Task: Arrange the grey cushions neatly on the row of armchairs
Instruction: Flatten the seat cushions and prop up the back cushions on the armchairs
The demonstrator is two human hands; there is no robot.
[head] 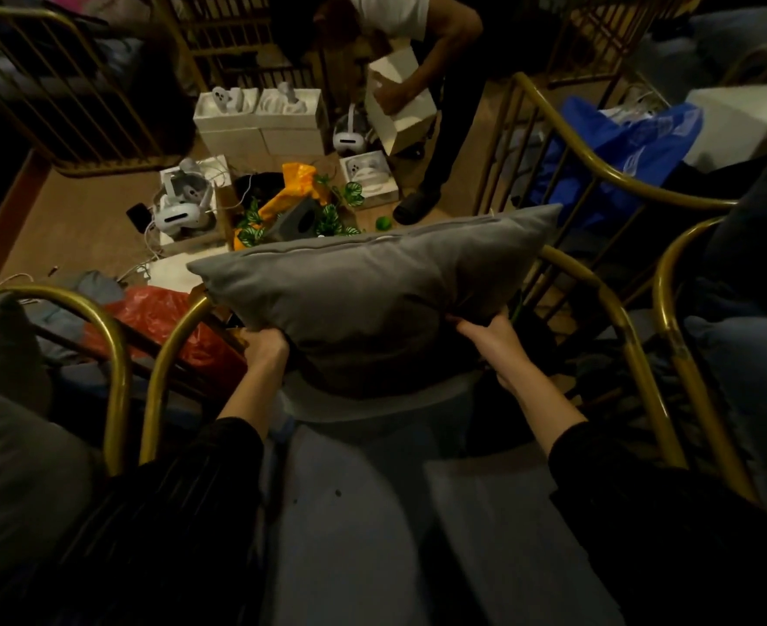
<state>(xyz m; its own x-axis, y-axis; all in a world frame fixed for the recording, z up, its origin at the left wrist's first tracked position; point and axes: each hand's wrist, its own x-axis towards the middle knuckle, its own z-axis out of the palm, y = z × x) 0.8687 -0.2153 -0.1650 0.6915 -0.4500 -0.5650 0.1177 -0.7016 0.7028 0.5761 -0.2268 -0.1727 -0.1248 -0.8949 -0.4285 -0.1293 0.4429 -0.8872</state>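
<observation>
The cushion [372, 282] is standing on edge at the far end of the middle armchair [621, 318], between its two armrests. The left hand [264, 350] is gripping its near left corner, and the right hand [485, 332] its near right corner. Neighbouring armchairs are standing just beside it, one on the left [117, 354] and one on the right [668, 318]. Beyond the cushion, boxes [255, 128] are sitting on the floor, with headsets [178, 216] lying near and left of them. A second person [445, 47] is standing to the right of the boxes. A plastic bag [634, 142] is lying far right.

Location: dim, carpeted indoor seating room.
Indicators: brass-framed armchairs [121, 390] side by side, grey cushion [372, 286], white boxes [259, 128] and headsets [178, 216] on the carpet [79, 223].
</observation>
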